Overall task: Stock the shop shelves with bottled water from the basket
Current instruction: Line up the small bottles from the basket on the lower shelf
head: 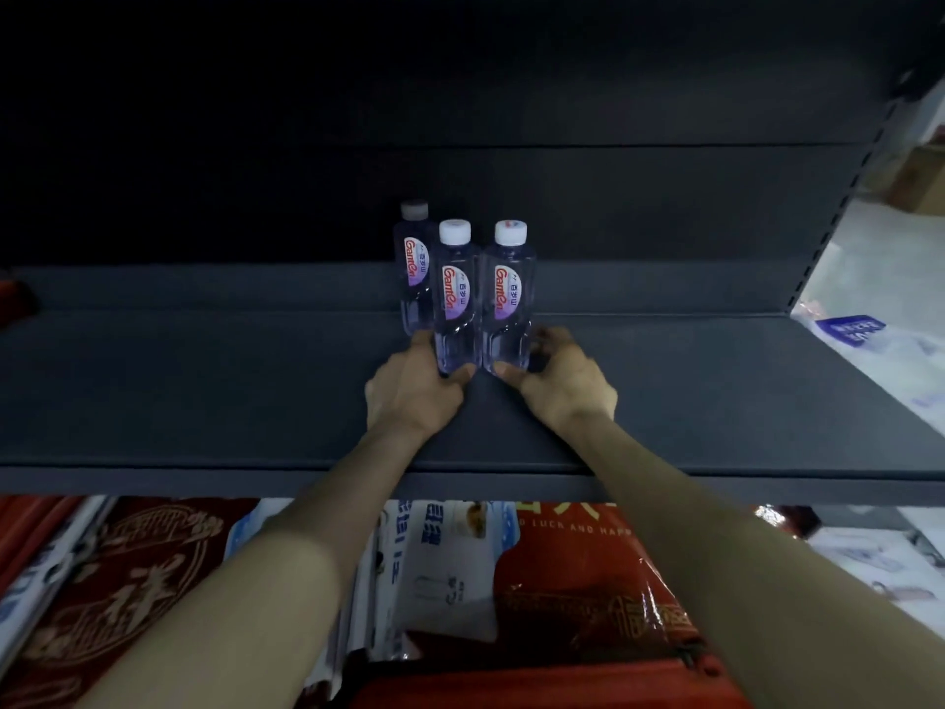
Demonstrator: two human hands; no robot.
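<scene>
Three clear water bottles with white caps and red-and-purple labels stand upright on a dark grey shelf [204,391]. My left hand [414,388] grips the base of the front left bottle [454,294]. My right hand [565,378] grips the base of the front right bottle [508,291]. These two bottles stand side by side, touching. The third bottle [413,258] stands just behind the left one, partly hidden by it. The basket is partly visible as a red rim [537,683] at the bottom edge.
The shelf's front edge [153,481] runs across the view, with open shelf surface left and right of the bottles. Below it lie red packaged goods [117,580] and white-blue packs [445,565]. White plastic-wrapped goods [879,360] sit at the right.
</scene>
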